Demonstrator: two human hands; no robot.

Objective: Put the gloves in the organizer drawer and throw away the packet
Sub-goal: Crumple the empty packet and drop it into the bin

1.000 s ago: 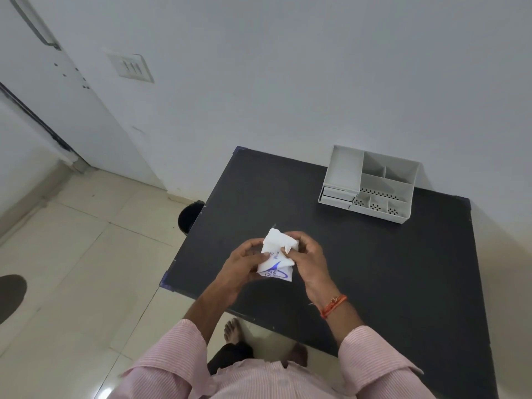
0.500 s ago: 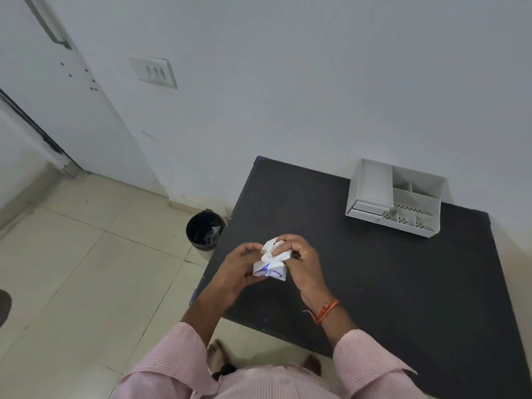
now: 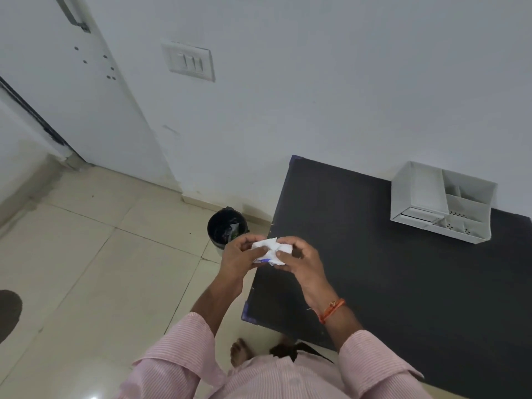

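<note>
Both hands, the left hand [image 3: 237, 259] and the right hand [image 3: 299, 262], were closed on the crumpled white paper packet with blue print [image 3: 270, 250], held at the near-left edge of the black worktop [image 3: 403, 283]. Judged as the crushing step before disposal, it called for pressing the packet tight, then carrying it in one hand directly above the small round black-lined bin [image 3: 227, 228] on the floor and releasing low. The white plastic organizer [image 3: 442, 203] stood well apart.

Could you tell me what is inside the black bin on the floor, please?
The black bin holds a dark liner and a few crumpled scraps. The left hand covers its near rim; the bottom is too dark to see.
</note>
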